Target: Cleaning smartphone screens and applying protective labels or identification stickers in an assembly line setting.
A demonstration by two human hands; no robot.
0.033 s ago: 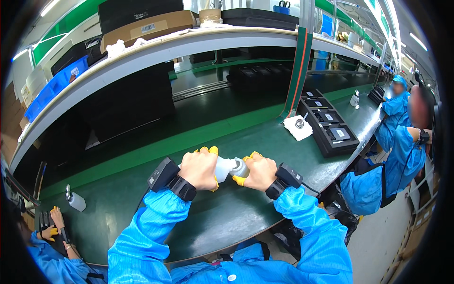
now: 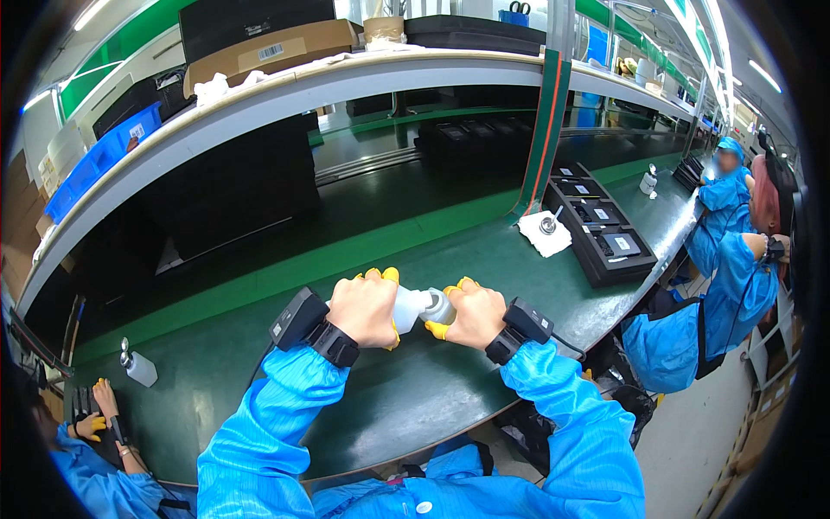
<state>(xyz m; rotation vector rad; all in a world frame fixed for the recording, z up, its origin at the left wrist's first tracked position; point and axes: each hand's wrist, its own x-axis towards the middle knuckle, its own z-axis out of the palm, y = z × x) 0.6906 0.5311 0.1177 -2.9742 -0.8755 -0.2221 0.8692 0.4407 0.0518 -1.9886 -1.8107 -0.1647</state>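
Note:
Over the green bench, my left hand (image 2: pixel 367 307) is closed around a white plastic bottle (image 2: pixel 406 310), its neck end toward the right. My right hand (image 2: pixel 475 313) grips a second, greyish-white bottle (image 2: pixel 442 307) whose round opening faces left. The two bottle mouths meet or nearly meet between my hands; whether they touch I cannot tell. Yellow finger cots cover several fingertips on both hands. Farther right, a metal-topped pump head (image 2: pixel 547 226) with a thin tube rests on a white cloth (image 2: pixel 558 243).
A black tray (image 2: pixel 596 275) with dark devices in its compartments lies at the right. Pump bottles stand at far left (image 2: pixel 140 370) and far right (image 2: pixel 648 182). A co-worker's hands (image 2: pixel 105 398) are at the lower left; other people sit right. A shelf (image 2: pixel 415 62) spans above the bench.

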